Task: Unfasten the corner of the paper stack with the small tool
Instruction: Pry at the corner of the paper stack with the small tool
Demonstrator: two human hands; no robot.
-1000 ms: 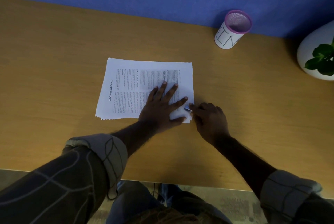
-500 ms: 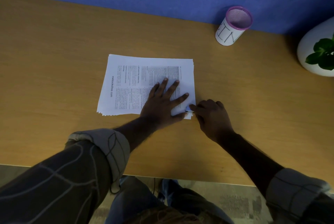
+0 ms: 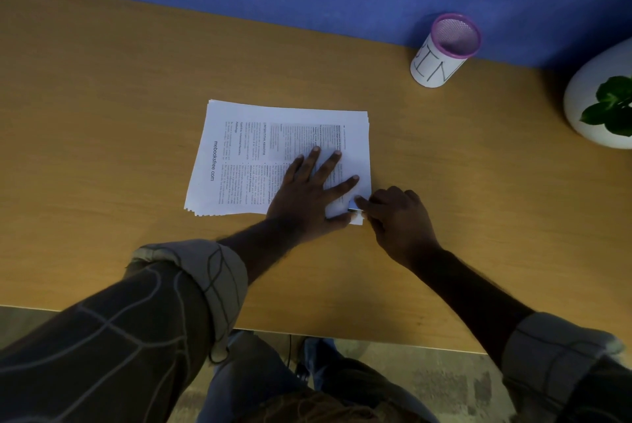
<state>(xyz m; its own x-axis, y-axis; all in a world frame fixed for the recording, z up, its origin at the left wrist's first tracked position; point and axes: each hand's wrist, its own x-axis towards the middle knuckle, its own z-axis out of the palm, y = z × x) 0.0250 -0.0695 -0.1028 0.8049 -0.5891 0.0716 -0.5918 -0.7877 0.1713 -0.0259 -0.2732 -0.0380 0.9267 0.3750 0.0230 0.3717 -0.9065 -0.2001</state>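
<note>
A stack of printed white paper [image 3: 239, 156] lies flat on the wooden desk [image 3: 102, 115]. My left hand [image 3: 307, 193] rests palm down on the stack's near right part, fingers spread. My right hand [image 3: 396, 221] sits just right of the stack's near right corner, fingers curled around a small silvery tool [image 3: 355, 210]. Only the tool's tip shows, touching that corner between my left thumb and right fingertips. Whatever fastens the corner is hidden under the fingers.
A white pen cup with a pink mesh rim [image 3: 441, 53] stands at the back right by the blue wall. A white pot with a green plant [image 3: 605, 104] sits at the far right edge. The desk's near edge runs just above my knees.
Both hands stay in the same place on the stack. The camera view has shifted slightly, and the tool tip remains at the corner.
</note>
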